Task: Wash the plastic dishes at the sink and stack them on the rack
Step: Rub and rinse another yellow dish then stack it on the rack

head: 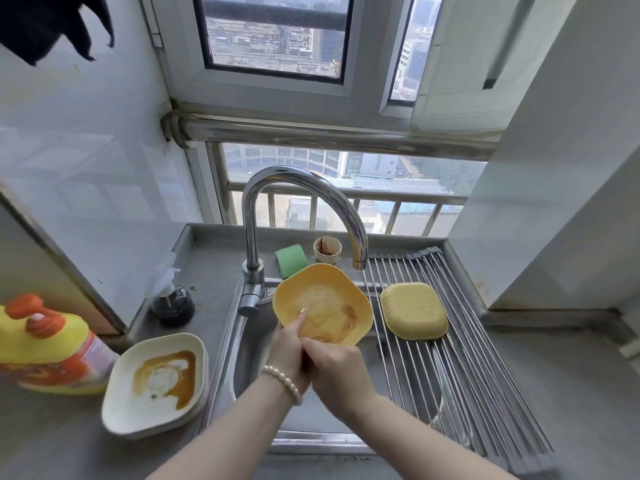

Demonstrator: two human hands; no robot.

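Over the sink (242,344), the left hand (289,344) pinches the yellow dish (323,303) at its six o'clock rim; the right hand (337,370) curls beside it, fingers seemingly gripping too. Brown residue remains: I'd tilt it under the tap (358,258), rub toward three o'clock, then rack (446,358) it.

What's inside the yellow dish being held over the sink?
Brown sauce smears and a wet film line the yellow dish. The left hand grips its near rim, covering that part.
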